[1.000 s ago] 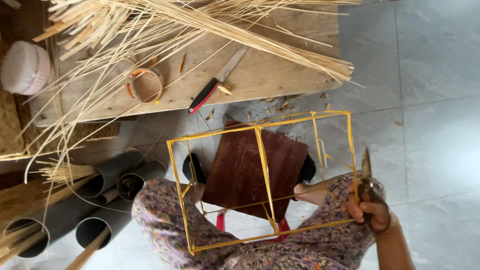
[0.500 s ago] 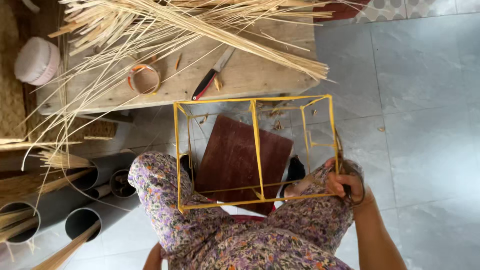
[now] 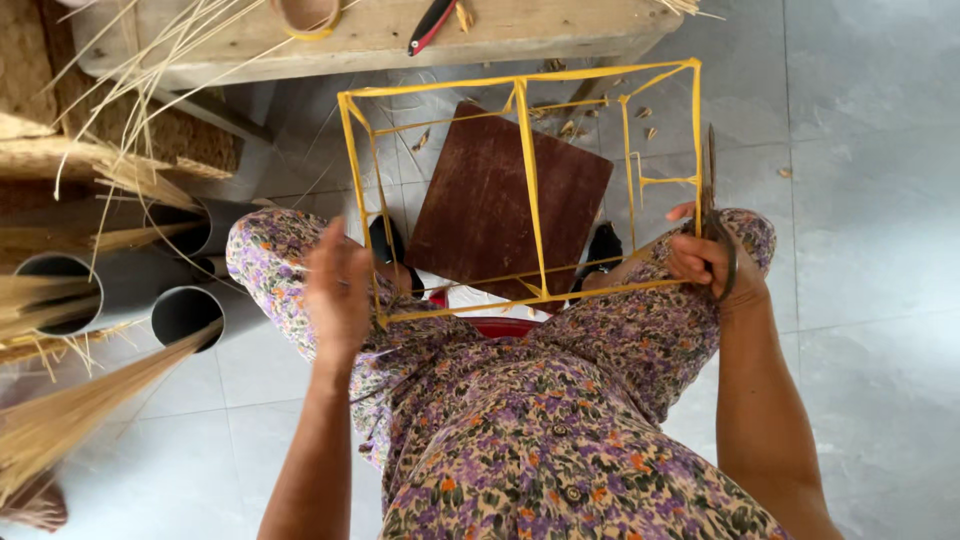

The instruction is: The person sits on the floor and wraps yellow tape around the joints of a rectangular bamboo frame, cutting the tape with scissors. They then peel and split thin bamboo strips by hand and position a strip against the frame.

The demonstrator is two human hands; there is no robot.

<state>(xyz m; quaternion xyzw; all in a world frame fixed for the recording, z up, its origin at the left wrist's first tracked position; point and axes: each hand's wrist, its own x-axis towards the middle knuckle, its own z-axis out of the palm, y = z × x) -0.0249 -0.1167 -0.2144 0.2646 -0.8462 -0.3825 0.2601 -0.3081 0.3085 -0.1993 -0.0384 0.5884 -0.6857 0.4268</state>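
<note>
1. The grey tiled floor [image 3: 860,150] took up most of the view, with open room to the person's right and only small shavings scattered near the bench.
2. A pale wooden bench [image 3: 380,40] ran along the top edge, with a red-handled knife [image 3: 432,22] and a roll of tape [image 3: 305,14] on it and loose straw [image 3: 150,70] hanging off its left end.
3. Grey pipes [image 3: 120,290] stuffed with reeds crowded the left side, so there was little free room there.
4. The yellow frame [image 3: 525,190], a box of thin sticks, stood on the person's lap, its near edge across the knees and its far edge close to the bench.
5. A dark brown board [image 3: 500,200] lay on the floor under the frame.
6. The left hand [image 3: 338,285] was open with fingers loosely spread at the frame's near left corner; whether it touched the stick could not be told.
7. The right hand [image 3: 705,260] was closed around scissors [image 3: 712,190] at the frame's near right corner, blades pointing up along the right upright.
8. To work well, the frame wanted steadying at the left corner, the blades kept tight to the joint, and any turning made toward the open right side.
</note>
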